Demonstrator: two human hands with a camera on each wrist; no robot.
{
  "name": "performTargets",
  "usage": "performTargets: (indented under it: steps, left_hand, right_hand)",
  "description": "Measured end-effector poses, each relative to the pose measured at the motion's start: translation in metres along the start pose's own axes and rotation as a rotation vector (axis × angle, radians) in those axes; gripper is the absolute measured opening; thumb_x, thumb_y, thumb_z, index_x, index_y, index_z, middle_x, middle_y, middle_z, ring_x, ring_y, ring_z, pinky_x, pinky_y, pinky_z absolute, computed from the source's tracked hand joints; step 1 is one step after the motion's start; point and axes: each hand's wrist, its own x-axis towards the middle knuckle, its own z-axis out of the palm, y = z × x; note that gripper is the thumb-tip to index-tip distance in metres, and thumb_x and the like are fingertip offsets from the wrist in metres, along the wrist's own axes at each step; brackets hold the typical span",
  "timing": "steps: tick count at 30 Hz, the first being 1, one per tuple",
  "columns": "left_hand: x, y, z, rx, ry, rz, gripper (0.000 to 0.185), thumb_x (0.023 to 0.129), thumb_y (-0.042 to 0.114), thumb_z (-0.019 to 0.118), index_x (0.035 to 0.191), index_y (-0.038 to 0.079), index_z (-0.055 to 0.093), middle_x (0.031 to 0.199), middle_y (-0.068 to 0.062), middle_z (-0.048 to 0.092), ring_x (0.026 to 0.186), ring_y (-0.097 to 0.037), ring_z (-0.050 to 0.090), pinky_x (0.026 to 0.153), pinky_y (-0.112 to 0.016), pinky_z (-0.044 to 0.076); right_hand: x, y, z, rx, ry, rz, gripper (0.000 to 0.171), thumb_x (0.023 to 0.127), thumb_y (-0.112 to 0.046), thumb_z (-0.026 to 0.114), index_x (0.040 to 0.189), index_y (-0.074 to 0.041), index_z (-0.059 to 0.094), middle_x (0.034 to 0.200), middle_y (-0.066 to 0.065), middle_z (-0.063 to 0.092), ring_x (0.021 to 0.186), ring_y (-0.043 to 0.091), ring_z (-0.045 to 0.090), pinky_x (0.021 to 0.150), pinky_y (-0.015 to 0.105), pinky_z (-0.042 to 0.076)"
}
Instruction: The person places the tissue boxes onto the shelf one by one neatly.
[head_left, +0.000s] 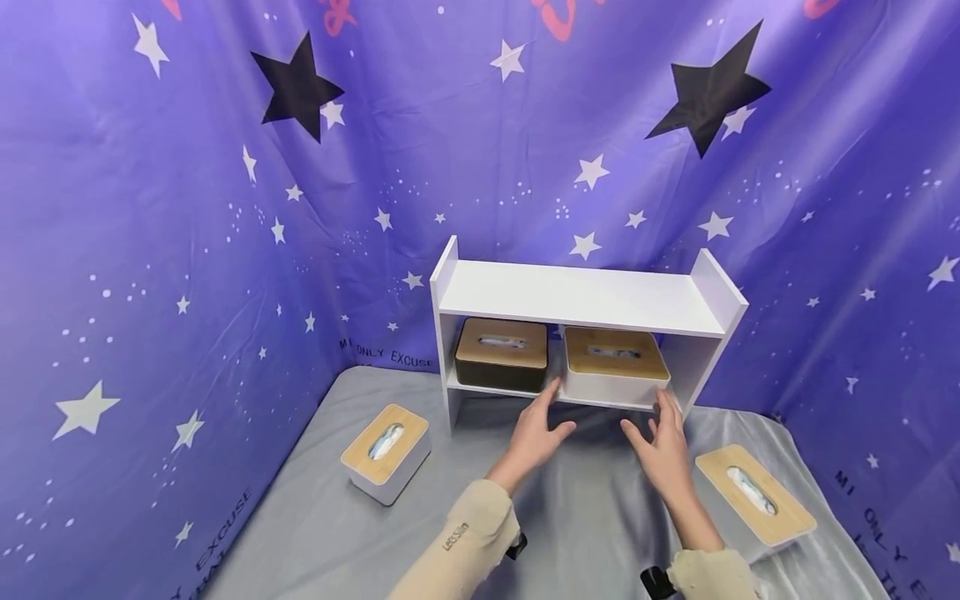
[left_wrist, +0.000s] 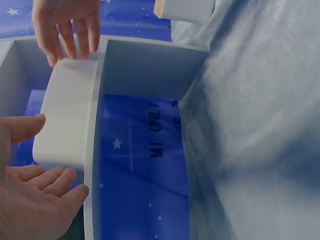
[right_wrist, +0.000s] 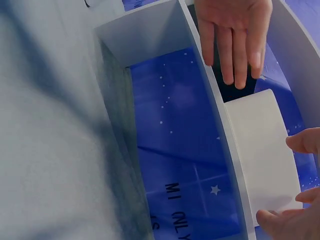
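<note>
Here: left hand point(head_left: 534, 435) and right hand point(head_left: 663, 450), fingers straight and apart, flanking the white box point(head_left: 615, 367) on the shelf point(head_left: 585, 296), lower tier, right of the dark box point(head_left: 501, 354). Probably light, rigid, smooth-walled, likely slippery; best taken by both end walls. Tight under the top board; open cloth point(head_left: 585, 508) in front, between two more boxes.

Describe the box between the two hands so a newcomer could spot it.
Find the white shelf against the purple backdrop. On its lower level sit two wood-lidded tissue boxes; the white box is the right-hand one, beside the dark box, with both hands' fingers at its front corners.
</note>
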Motion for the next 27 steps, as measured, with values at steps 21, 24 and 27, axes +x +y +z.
performTargets:
  steps: [21, 24, 27]
  left_hand:
    - [-0.071, -0.084, -0.087, -0.077, 0.192, -0.057, 0.043, 0.093, 0.009, 0.066, 0.134, -0.001, 0.059, 0.143, -0.019, 0.057, 0.134, -0.039, 0.052, 0.112, -0.053, 0.045]
    - [-0.083, -0.095, -0.102, -0.083, 0.246, -0.099, 0.042, 0.093, 0.009, 0.066, 0.134, -0.001, 0.059, 0.142, -0.021, 0.057, 0.134, -0.041, 0.052, 0.112, -0.054, 0.044]
    - [-0.093, -0.104, -0.118, -0.077, 0.302, -0.121, 0.042, 0.094, 0.007, 0.066, 0.134, -0.002, 0.059, 0.14, -0.022, 0.058, 0.133, -0.041, 0.052, 0.112, -0.054, 0.044]
  right_hand:
    - [-0.031, -0.007, 0.078, 0.042, -0.215, -0.106, 0.05, 0.088, -0.002, 0.071, 0.135, 0.004, 0.055, 0.136, 0.024, 0.06, 0.119, 0.042, 0.061, 0.097, 0.047, 0.057]
    - [-0.032, -0.009, 0.1, 0.102, -0.287, -0.099, 0.048, 0.089, 0.0, 0.07, 0.135, 0.004, 0.056, 0.136, 0.025, 0.06, 0.121, 0.044, 0.059, 0.099, 0.052, 0.055]
    - [-0.031, -0.012, 0.125, 0.155, -0.356, -0.085, 0.047, 0.089, 0.0, 0.069, 0.134, 0.004, 0.055, 0.136, 0.026, 0.059, 0.122, 0.045, 0.059, 0.101, 0.054, 0.053]
